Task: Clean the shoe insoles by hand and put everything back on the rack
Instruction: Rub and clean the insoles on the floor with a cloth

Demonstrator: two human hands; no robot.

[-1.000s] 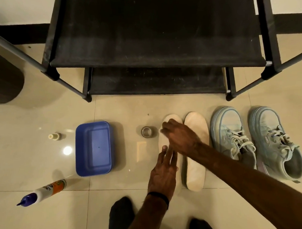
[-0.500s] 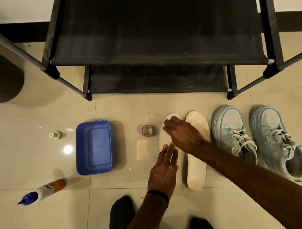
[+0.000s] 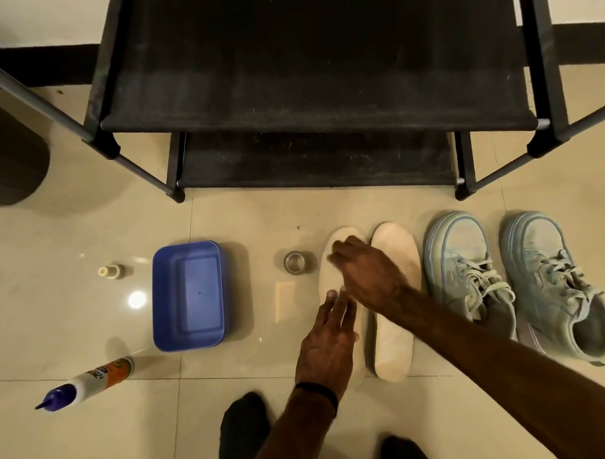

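The hands hide most of the left insole (image 3: 329, 259); the bottle (image 3: 93, 381) label is too blurred to read.

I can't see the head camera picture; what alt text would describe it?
A person's two hands, left hand and right hand, rest on the left insole of a pair lying on a tiled floor. Pale blue sneakers stand to the right, a blue tub to the left, a black rack behind.

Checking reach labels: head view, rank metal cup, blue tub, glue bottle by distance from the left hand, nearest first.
From the left hand:
1. Metal cup, just up and to its left, beside the insole.
2. Blue tub, further left on the floor.
3. Glue bottle, lying far left, past the tub's near corner.
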